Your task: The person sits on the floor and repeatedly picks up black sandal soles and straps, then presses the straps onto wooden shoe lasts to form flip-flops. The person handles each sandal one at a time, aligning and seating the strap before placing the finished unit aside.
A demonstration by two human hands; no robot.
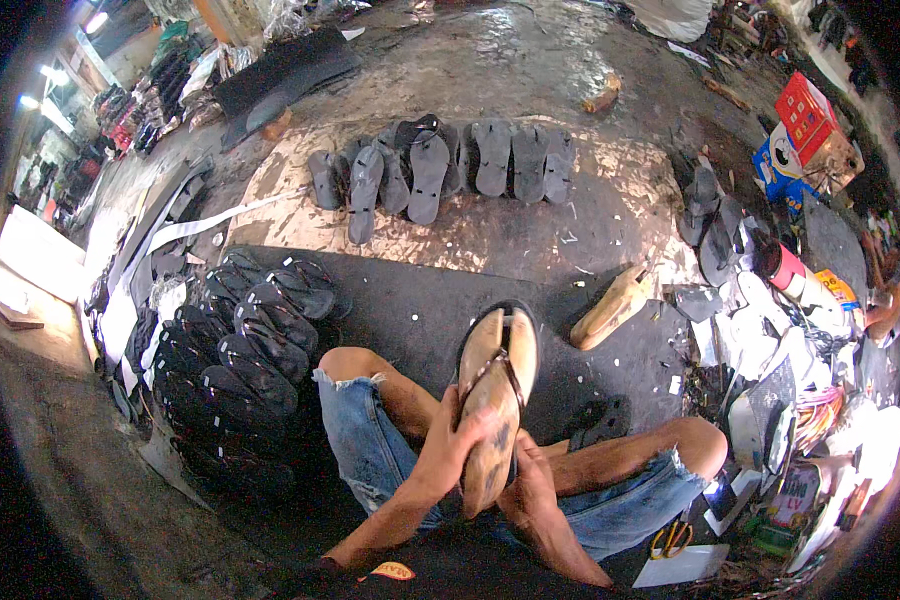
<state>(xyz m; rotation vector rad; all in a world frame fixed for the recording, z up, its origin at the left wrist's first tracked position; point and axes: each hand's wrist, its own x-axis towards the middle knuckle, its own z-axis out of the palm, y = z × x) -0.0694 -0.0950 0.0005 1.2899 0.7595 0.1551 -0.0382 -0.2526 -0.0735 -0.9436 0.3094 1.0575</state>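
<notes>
Between my two hands, above my crossed legs, is a black flip-flop (534, 335) with a worn wooden shoe last (488, 470) seated on it. The dark strap crosses the last, and the sole rim shows around the toe end, which points away from me. My left hand (452, 440) is closed around the left side, its thumb lying over the wood. Lower down on the right, my right hand (532, 488) grips the heel part; its fingertips are partly hidden behind the sandal. A second wooden last (613, 308) lies on the dark mat (400, 300) ahead of my right knee.
Several grey sandal soles (429, 178) stand in a row ahead. Finished-looking black flip-flops (260, 340) are piled at left. At right are loose soles (718, 240), a red box (808, 112), yellow-handled scissors (672, 540) and a green can (788, 510) among clutter.
</notes>
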